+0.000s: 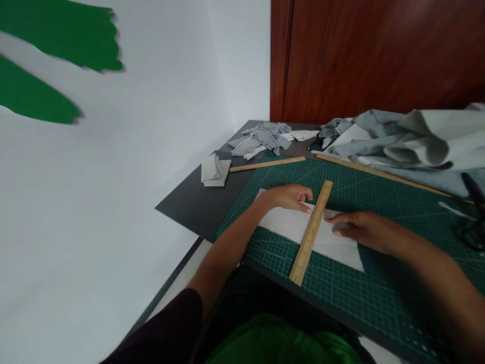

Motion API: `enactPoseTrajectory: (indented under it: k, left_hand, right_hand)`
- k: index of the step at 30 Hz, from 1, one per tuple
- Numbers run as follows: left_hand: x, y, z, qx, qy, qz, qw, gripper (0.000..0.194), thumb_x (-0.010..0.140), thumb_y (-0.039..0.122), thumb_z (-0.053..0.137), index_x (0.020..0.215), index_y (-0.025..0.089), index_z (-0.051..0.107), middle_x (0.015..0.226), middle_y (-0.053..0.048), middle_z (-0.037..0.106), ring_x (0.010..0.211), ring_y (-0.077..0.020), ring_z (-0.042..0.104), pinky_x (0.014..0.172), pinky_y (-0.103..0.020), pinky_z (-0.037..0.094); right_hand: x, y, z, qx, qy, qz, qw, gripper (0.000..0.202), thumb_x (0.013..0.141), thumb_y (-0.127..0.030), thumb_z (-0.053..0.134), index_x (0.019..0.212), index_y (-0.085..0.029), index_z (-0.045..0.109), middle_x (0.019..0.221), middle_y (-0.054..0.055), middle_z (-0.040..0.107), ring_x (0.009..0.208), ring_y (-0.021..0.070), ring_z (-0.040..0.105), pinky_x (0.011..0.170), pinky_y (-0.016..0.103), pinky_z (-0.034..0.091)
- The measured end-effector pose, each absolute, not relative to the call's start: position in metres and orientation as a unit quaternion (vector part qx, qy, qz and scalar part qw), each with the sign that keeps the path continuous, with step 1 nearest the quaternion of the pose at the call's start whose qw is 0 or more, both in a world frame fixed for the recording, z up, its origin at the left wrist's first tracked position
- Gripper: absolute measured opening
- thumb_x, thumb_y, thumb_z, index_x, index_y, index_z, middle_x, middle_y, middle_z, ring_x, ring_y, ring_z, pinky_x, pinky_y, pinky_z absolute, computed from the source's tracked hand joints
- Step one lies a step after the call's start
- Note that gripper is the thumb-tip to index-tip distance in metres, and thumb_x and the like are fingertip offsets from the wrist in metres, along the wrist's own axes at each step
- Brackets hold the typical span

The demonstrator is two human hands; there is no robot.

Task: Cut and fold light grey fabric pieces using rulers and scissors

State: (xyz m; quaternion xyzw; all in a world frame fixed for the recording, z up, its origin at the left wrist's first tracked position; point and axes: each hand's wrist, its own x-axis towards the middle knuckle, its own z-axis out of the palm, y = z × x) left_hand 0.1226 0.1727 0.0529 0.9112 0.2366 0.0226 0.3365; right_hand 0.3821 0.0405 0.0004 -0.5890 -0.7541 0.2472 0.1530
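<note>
A piece of off-white fabric lies flat on a green cutting mat. Across it, at a slant, rests a wooden ruler, its near end at the mat's front edge. My left hand is over the far edge of the fabric, left of the ruler; its fingers are bent and the thumb tip is close to the ruler's edge. To the right of the ruler, my right hand is over the fabric with forefinger and thumb apart, pointing at the ruler. Neither hand grips anything visible.
Folded cream cloth sits on the dark table at left. Grey scraps lie behind, near another wooden ruler. A long wooden stick borders piled fabric. Dark-handled scissors are at far right. A white wall flanks the left.
</note>
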Motion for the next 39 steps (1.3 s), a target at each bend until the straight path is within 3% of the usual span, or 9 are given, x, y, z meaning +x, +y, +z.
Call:
enactPoseTrajectory:
  k: [3, 10, 16, 19, 26, 33, 39]
  left_hand:
    - [0.102, 0.187, 0.051, 0.914, 0.263, 0.046, 0.305, 0.032, 0.076, 0.027, 0.08, 0.104, 0.015, 0.071, 0.104, -0.005, 0.069, 0.098, -0.0188, 0.063, 0.084, -0.029, 0.049]
    - [0.087, 0.188, 0.06, 0.9, 0.352, -0.003, 0.258, 0.019, 0.073, 0.022, 0.081, 0.087, 0.016, 0.07, 0.093, -0.002, 0.069, 0.082, -0.0158, 0.061, 0.069, -0.027, 0.043]
    - [0.088, 0.186, 0.063, 0.895, 0.363, -0.018, 0.26, 0.019, 0.073, 0.021, 0.081, 0.086, 0.017, 0.068, 0.091, -0.001, 0.068, 0.081, -0.0159, 0.06, 0.069, -0.028, 0.041]
    - [0.086, 0.185, 0.063, 0.896, 0.361, -0.024, 0.256, 0.019, 0.074, 0.021, 0.08, 0.087, 0.018, 0.067, 0.091, 0.0, 0.067, 0.083, -0.0163, 0.06, 0.07, -0.028, 0.042]
    - [0.105, 0.174, 0.058, 0.936, 0.259, 0.083, 0.224, 0.026, 0.081, 0.032, 0.076, 0.103, 0.021, 0.066, 0.109, -0.005, 0.063, 0.11, -0.0233, 0.057, 0.094, -0.034, 0.044]
    - [0.12, 0.167, 0.047, 0.946, 0.213, -0.025, 0.245, 0.035, 0.073, 0.034, 0.082, 0.1, 0.021, 0.063, 0.106, -0.004, 0.059, 0.111, -0.0251, 0.05, 0.093, -0.033, 0.041]
    - [0.119, 0.166, 0.051, 0.944, 0.226, -0.057, 0.232, 0.041, 0.072, 0.037, 0.082, 0.103, 0.024, 0.059, 0.107, -0.002, 0.057, 0.111, -0.0256, 0.048, 0.092, -0.032, 0.039]
  right_hand:
    - [0.382, 0.04, 0.004, -0.593, -0.75, 0.275, 0.104, 0.043, 0.087, -0.05, 0.065, 0.125, -0.036, 0.078, 0.121, 0.003, 0.08, 0.092, 0.0303, 0.077, 0.075, 0.039, 0.06]
    - [0.381, 0.041, 0.011, -0.602, -0.738, 0.29, 0.095, 0.04, 0.085, -0.05, 0.068, 0.121, -0.035, 0.08, 0.117, 0.004, 0.081, 0.096, 0.0342, 0.077, 0.081, 0.043, 0.062]
    - [0.38, 0.038, 0.015, -0.591, -0.753, 0.271, 0.102, 0.043, 0.088, -0.049, 0.064, 0.124, -0.032, 0.079, 0.123, 0.005, 0.079, 0.1, 0.0323, 0.077, 0.084, 0.041, 0.061]
    - [0.377, 0.035, 0.02, -0.598, -0.748, 0.271, 0.095, 0.044, 0.089, -0.049, 0.063, 0.126, -0.03, 0.078, 0.118, 0.006, 0.081, 0.093, 0.0299, 0.077, 0.078, 0.037, 0.06]
    - [0.37, 0.035, 0.029, -0.595, -0.749, 0.279, 0.081, 0.044, 0.09, -0.045, 0.061, 0.129, -0.03, 0.076, 0.112, 0.004, 0.082, 0.091, 0.0251, 0.076, 0.077, 0.032, 0.057]
    - [0.365, 0.036, 0.035, -0.607, -0.749, 0.259, 0.06, 0.041, 0.091, -0.042, 0.063, 0.128, -0.032, 0.077, 0.098, 0.001, 0.082, 0.087, 0.0243, 0.076, 0.076, 0.031, 0.054]
    - [0.366, 0.038, 0.036, -0.585, -0.757, 0.277, 0.088, 0.041, 0.091, -0.039, 0.065, 0.129, -0.029, 0.076, 0.116, 0.003, 0.081, 0.1, 0.0255, 0.075, 0.089, 0.033, 0.055]
